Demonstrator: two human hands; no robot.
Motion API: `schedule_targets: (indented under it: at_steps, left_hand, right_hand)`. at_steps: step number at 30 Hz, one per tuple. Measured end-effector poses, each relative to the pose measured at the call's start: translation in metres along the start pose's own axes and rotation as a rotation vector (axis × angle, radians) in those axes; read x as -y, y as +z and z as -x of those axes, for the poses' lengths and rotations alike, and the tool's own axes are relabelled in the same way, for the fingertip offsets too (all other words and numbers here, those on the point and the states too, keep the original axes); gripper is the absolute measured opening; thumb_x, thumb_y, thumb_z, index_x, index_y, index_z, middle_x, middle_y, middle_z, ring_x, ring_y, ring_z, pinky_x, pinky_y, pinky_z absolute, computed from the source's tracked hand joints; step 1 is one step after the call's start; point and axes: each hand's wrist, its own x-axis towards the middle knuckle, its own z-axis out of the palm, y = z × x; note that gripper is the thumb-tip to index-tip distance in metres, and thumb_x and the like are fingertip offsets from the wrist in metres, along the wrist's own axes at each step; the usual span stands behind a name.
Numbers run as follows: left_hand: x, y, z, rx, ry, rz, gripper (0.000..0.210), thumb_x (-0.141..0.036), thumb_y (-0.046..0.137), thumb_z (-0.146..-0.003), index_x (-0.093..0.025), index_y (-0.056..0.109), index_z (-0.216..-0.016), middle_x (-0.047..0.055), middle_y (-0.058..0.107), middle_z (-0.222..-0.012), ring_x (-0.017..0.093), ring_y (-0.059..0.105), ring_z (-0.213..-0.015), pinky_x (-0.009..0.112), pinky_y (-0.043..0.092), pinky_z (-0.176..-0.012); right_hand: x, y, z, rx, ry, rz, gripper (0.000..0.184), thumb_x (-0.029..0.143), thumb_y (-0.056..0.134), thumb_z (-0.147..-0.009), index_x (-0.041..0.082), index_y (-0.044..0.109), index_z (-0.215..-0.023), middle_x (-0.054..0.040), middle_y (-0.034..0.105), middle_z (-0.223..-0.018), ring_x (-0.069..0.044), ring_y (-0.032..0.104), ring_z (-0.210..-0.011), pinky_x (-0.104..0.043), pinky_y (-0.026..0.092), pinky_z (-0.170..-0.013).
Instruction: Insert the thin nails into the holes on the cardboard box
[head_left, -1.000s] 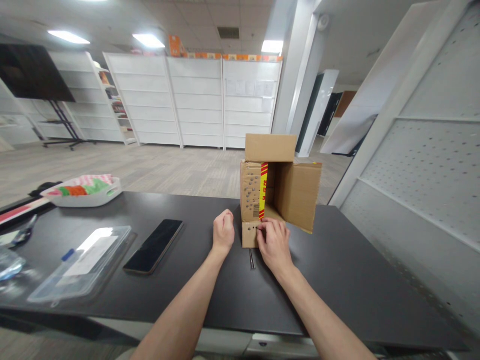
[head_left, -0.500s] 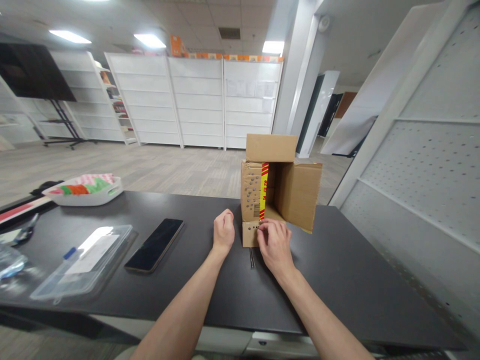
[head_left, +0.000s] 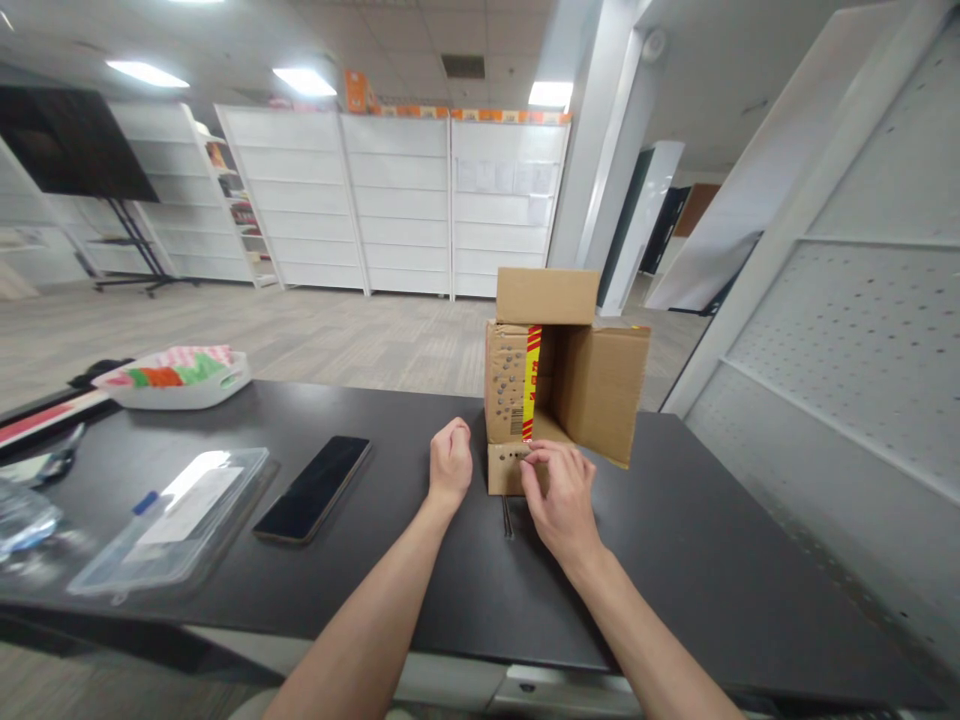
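An open cardboard box (head_left: 504,385) stands on the dark table, its mouth towards me and one flap swung out to the right. Grey round spots dot its left panel beside a yellow and red tape strip (head_left: 532,385). Its lower flap (head_left: 504,480) hangs down with a row of small dark dots. At that flap, my right hand (head_left: 561,490) pinches thumb and forefinger together; anything between them is too small to name. My left hand (head_left: 451,462) rests as a fist left of the box, its inside hidden. A thin, two-pronged metal tool (head_left: 508,518) lies below the flap.
Left of my hands lie a black phone (head_left: 313,490) and a clear plastic case (head_left: 172,520). Further left are a white basket (head_left: 187,393) with coloured cloth, scissors (head_left: 64,455) and clear plastic wrap (head_left: 26,520). A perforated panel (head_left: 847,330) borders the right side.
My right hand has drawn slightly right, away from the row of dots, still pinched. My left fist stays put. The whole view has shifted a little.
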Motion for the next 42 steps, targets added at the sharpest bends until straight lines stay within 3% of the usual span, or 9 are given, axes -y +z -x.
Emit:
schedule_targets:
  at_steps: [6,12,20,27,42]
  left_hand:
    - [0.000,0.000,0.000,0.011,-0.010,-0.008,0.024,-0.022,0.032,-0.082,-0.021,0.031,-0.057,-0.003,0.032,-0.054,0.011,0.033,-0.056,0.025,0.027,-0.054]
    - [-0.001,0.000,0.001,0.010,-0.021,-0.008,0.024,-0.021,0.032,-0.082,-0.021,0.030,-0.058,-0.004,0.032,-0.054,0.011,0.033,-0.055,0.024,0.027,-0.053]
    - [-0.001,0.000,0.000,0.010,-0.018,-0.013,0.024,-0.021,0.032,-0.081,-0.021,0.030,-0.057,-0.004,0.031,-0.054,0.011,0.032,-0.055,0.024,0.027,-0.053]
    - [-0.001,0.000,0.000,0.013,-0.010,0.002,0.024,-0.022,0.032,-0.081,-0.021,0.031,-0.057,-0.004,0.030,-0.054,0.011,0.032,-0.055,0.024,0.026,-0.052]
    - [0.000,0.000,0.000,0.007,-0.013,0.001,0.023,-0.022,0.032,-0.080,-0.021,0.031,-0.057,-0.004,0.031,-0.054,0.011,0.032,-0.054,0.024,0.026,-0.052]
  right_hand:
    - [-0.002,-0.008,-0.001,0.003,-0.040,-0.074,0.005,0.022,0.048,-0.090,0.021,0.053,-0.091,-0.0069,0.063,-0.101,-0.020,0.056,-0.099,-0.038,0.033,-0.089]
    - [-0.003,-0.020,-0.003,0.139,-0.088,-0.151,0.007,0.021,0.045,-0.091,0.020,0.052,-0.093,-0.0090,0.061,-0.100,-0.021,0.056,-0.099,-0.036,0.039,-0.085]
    - [0.004,-0.038,0.015,0.309,-0.181,-0.109,0.007,0.017,0.044,-0.092,0.019,0.050,-0.091,-0.0058,0.059,-0.088,-0.019,0.055,-0.082,-0.032,0.041,-0.074]
    - [0.002,-0.039,0.031,0.411,-0.184,-0.102,0.008,0.015,0.043,-0.092,0.020,0.048,-0.088,-0.0048,0.058,-0.085,-0.018,0.053,-0.080,-0.032,0.040,-0.072]
    - [0.011,-0.038,0.033,0.545,-0.176,-0.086,0.013,0.008,0.044,-0.083,0.020,0.049,-0.083,-0.0031,0.056,-0.081,-0.018,0.051,-0.079,-0.031,0.038,-0.071]
